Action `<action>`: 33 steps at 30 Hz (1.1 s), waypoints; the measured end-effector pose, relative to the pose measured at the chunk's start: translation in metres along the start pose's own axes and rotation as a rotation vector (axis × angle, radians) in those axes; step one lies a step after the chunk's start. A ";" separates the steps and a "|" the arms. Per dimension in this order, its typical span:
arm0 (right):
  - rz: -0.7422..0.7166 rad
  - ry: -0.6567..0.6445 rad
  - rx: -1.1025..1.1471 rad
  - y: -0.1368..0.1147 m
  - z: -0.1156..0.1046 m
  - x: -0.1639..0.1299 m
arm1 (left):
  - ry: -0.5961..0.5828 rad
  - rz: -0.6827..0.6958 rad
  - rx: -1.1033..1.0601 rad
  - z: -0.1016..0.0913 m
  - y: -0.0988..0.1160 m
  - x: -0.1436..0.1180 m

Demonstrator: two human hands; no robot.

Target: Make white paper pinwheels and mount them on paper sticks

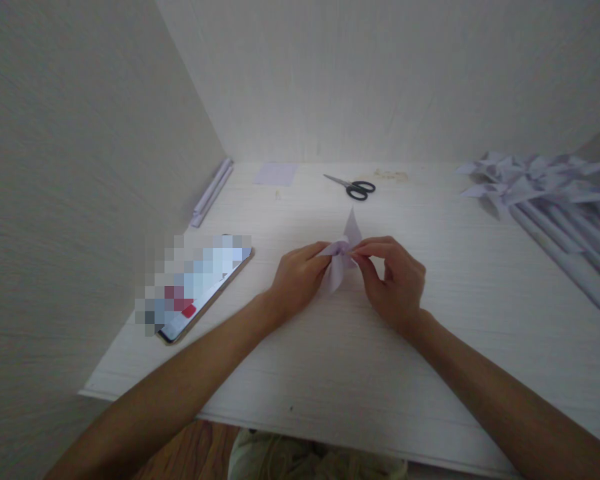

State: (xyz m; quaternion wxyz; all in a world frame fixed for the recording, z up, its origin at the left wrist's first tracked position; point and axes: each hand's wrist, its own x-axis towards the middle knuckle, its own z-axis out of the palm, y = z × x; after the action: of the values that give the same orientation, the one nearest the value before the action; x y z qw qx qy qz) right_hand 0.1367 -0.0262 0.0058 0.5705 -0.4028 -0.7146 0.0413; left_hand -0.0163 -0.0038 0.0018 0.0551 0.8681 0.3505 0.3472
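A pale lavender paper flower (336, 270) with pointed petals is held above the middle of the white table. My left hand (300, 277) is closed around its left side. From the right, my right hand (393, 277) pinches at the flower's centre with thumb and forefinger; whether a small piece sits between those fingertips is too fine to tell. Beyond the hands lie black-handled scissors (359, 189), blades pointing left. A flat lavender paper square (277, 174) rests near the back wall.
At the right lie several finished-looking paper flowers (520, 177) with rolled paper stems (563, 257). Two rolled paper tubes (213, 192) lie along the left wall. A phone (207, 287) with a lit, partly blurred screen is left of my hands. Tan scraps (391, 175) lie behind the scissors.
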 end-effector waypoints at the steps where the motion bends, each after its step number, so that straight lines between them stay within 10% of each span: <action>1: 0.000 0.002 0.005 0.000 0.000 0.000 | 0.004 0.003 0.004 0.000 0.000 0.000; 33: 0.040 -0.111 -0.037 0.001 0.003 0.004 | 0.072 0.033 0.009 0.005 0.001 0.000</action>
State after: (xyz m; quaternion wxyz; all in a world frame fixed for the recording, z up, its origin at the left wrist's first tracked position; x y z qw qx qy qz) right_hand 0.1347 -0.0221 0.0080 0.5213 -0.4245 -0.7377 0.0617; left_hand -0.0125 -0.0034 -0.0017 0.0329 0.8609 0.3393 0.3776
